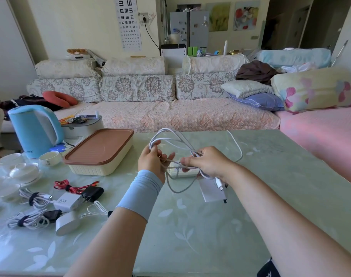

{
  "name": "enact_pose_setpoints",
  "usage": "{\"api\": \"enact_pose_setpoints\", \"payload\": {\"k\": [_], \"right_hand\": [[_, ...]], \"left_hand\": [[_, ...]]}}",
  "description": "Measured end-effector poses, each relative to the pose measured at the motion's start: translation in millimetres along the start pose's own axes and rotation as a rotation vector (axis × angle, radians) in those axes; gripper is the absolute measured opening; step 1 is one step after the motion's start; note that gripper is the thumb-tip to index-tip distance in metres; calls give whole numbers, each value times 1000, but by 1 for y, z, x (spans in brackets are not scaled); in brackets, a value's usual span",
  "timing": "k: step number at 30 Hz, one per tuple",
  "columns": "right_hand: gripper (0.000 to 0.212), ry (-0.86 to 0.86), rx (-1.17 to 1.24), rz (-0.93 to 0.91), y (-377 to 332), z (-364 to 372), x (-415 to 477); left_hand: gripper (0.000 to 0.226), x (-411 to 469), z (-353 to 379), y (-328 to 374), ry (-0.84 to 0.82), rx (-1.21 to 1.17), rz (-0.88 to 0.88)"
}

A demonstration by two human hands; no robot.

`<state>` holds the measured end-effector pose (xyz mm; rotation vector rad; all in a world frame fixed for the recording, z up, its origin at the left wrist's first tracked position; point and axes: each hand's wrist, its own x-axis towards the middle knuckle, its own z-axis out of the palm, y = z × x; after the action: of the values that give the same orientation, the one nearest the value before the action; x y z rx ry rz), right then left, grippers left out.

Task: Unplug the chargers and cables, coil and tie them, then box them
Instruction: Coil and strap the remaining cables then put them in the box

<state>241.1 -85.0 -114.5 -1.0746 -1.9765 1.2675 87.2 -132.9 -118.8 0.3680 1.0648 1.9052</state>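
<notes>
Above the pale green glass-topped table (250,196), a long white charging cable (170,134) was held in loops, gripped by the curled left hand (152,160) and pinched by the right hand (208,162), presumably so the coil could be tied.

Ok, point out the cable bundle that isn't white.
The red cable beside the black charger; the tied bundles and the held cable are white.
</notes>
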Motion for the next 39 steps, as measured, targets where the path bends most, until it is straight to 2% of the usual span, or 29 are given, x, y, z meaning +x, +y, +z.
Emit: {"api": "enact_pose_setpoints", "payload": {"k": [2,4,6,8,10,13,15,18,21,23,25,28,30,34,37,39], "right_hand": [[32,-122,-52,88,4,1,0],[33,-252,-156,178,7,-1,-4],[33,-316,-179,212,9,-5,-6],[28,-272,-112,196,7,-9,-5],[30,-147,-16,153,5,-15,-4],[33,-14,35,104,5,-22,-4],[36,-33,-22,124,6,-17,-5],[47,-213,-1,168,7,-3,-4],[60,-377,104,186,0,7,-4],[60,-494,3,209,-3,15,-7],[49,-525,-131,216,-7,19,-10],[37,-397,-131,207,-11,14,-14],[29,-287,-94,138,-11,11,-13],[20,56,79,37,-8,15,-7],[20,230,151,121,-13,15,-2],[22,242,99,200,-15,15,-3]], "left_hand": [[30,1,-4,7,27,-38,-94],[28,0,-8,13,52,53,-97],[24,-5,-9,15,5,151,-73],[20,-9,-9,18,-82,232,-72],[18,-7,-11,21,-123,357,-81],[18,-7,-16,24,-260,509,-204],[20,-11,-16,24,-377,465,-288],[20,-19,-9,19,-446,333,-269],[20,-23,0,8,-371,182,-157],[20,-23,1,4,-330,84,-81],[20,-22,0,6,-288,51,-30],[21,-19,-1,12,-188,36,4],[21,-16,-1,15,-111,48,41],[22,-8,-3,19,72,98,157],[23,-7,-5,21,177,81,219],[23,-3,-7,21,243,62,291]]}}
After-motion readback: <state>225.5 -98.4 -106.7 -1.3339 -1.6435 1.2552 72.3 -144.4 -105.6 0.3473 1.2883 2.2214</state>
